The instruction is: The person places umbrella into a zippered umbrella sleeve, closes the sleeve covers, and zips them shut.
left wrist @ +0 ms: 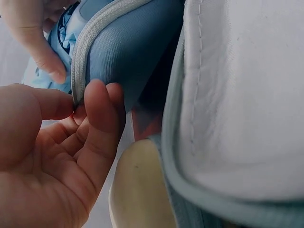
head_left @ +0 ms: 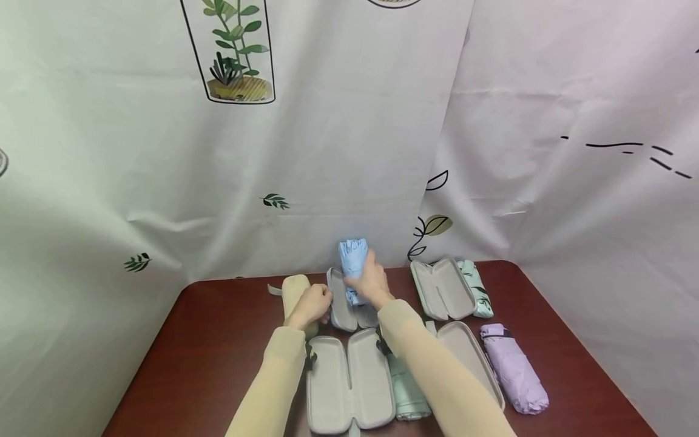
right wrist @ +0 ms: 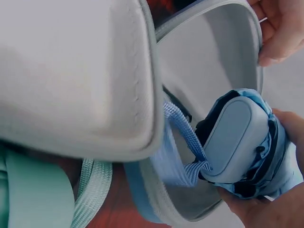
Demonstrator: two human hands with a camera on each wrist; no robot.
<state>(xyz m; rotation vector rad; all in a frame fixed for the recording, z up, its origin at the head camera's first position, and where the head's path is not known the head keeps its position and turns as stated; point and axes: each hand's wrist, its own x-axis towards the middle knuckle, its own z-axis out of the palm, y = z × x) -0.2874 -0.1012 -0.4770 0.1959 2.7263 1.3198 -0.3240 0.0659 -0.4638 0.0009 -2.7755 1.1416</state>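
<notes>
A folded light-blue umbrella [head_left: 354, 258] is gripped by my right hand [head_left: 374, 283] above an open blue zip case [head_left: 340, 306] with a grey lining. In the right wrist view, the umbrella's flat handle end [right wrist: 235, 137] and blue wrist strap [right wrist: 183, 137] hang over the case's inside. My left hand [head_left: 314, 302] is at the case's left side. Seen from the left wrist, its thumb and fingers pinch the zipped rim [left wrist: 81, 61] of that case. A cream case [head_left: 295, 290] lies just left of and partly under the left hand.
In front lies another open grey-lined case [head_left: 327, 388], beside a rolled mint-green umbrella [head_left: 409, 394]. To the right are more open cases [head_left: 464, 352], [head_left: 445, 288], a leaf-patterned umbrella [head_left: 476, 288] and a lilac umbrella [head_left: 513, 370]. A white printed curtain [head_left: 327, 152] hangs behind the table [head_left: 218, 346].
</notes>
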